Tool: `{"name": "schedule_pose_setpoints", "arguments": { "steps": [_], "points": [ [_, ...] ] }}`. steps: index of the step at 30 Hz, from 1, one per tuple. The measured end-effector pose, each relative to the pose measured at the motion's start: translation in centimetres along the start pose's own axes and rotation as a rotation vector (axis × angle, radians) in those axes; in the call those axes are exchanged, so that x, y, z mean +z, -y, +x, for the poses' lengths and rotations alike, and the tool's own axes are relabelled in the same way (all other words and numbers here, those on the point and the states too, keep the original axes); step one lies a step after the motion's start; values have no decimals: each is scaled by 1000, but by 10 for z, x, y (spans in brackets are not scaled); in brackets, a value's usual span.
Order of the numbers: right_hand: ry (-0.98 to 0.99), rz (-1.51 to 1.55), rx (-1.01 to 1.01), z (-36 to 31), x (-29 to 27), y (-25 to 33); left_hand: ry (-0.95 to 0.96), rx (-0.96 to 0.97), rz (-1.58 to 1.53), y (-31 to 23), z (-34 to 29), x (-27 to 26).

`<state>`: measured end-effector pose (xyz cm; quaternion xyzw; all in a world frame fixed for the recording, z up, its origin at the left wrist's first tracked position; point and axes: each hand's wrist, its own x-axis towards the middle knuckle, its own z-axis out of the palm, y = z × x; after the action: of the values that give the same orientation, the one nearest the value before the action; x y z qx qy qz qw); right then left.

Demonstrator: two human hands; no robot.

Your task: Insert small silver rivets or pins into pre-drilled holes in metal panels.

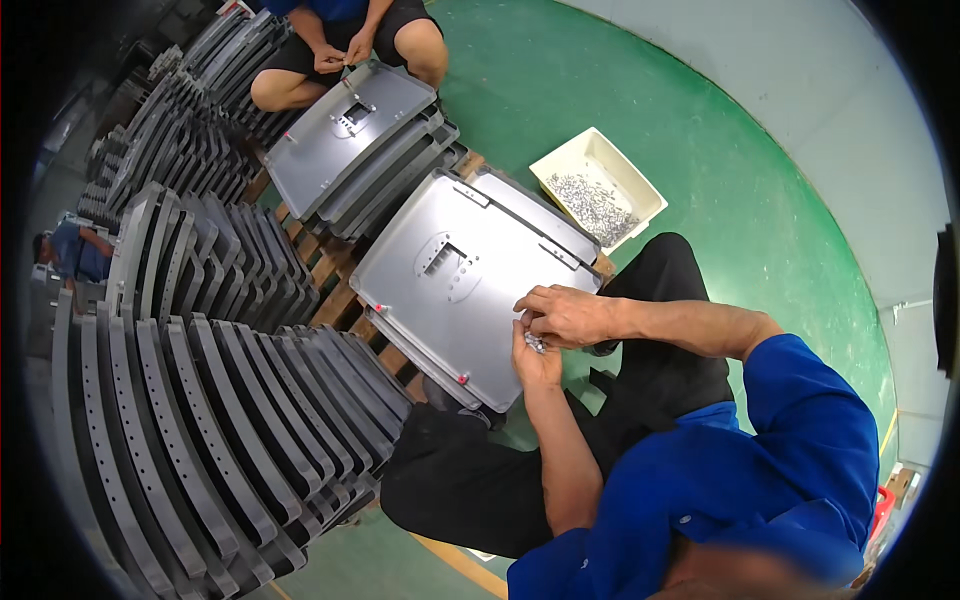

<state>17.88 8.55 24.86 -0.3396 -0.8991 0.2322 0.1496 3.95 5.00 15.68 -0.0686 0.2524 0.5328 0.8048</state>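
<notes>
Cupped close to the near right edge of a grey metal panel (410,270), my left hand (537,365) holds several small silvery metal parts (535,343) in its palm. Over it lies my right hand (570,315), its fingers bent and pressed together at the fingertips of the left. Whatever the right fingers pinch is too small or hidden to make out. The panel rests on top of a stack and has a rectangular cutout with small holes around it. Two red-tipped pieces (463,379) stand near its edge, and dark strips run along the far right side.
A cream plastic bin (642,190) of small metal parts stands on the green floor. Another person (345,45) sits behind a second panel stack (350,130), hands together. Rows of curved grey metal panels (200,420) fill the left. Wooden pallet slats (335,290) show between the stacks.
</notes>
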Motion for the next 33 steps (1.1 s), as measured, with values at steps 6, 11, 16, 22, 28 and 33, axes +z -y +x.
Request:
{"name": "schedule_pose_setpoints", "arguments": {
  "steps": [6,11,16,22,28,33],
  "points": [
    [-115,89,148,-5,1,-1,-180,74,206,6,5,-8],
    [-156,-22,214,-7,6,-13,-218,167,454,12,-2,16],
    [-48,-41,226,-5,-1,-7,-217,211,500,6,-7,20],
    [-74,-39,248,-7,-4,0,-203,188,409,4,-6,20],
    [-125,-14,241,-5,-2,-4,-130,165,446,6,4,5],
    [-185,198,249,-3,-6,-7,-143,124,287,9,7,1]
  ]
}}
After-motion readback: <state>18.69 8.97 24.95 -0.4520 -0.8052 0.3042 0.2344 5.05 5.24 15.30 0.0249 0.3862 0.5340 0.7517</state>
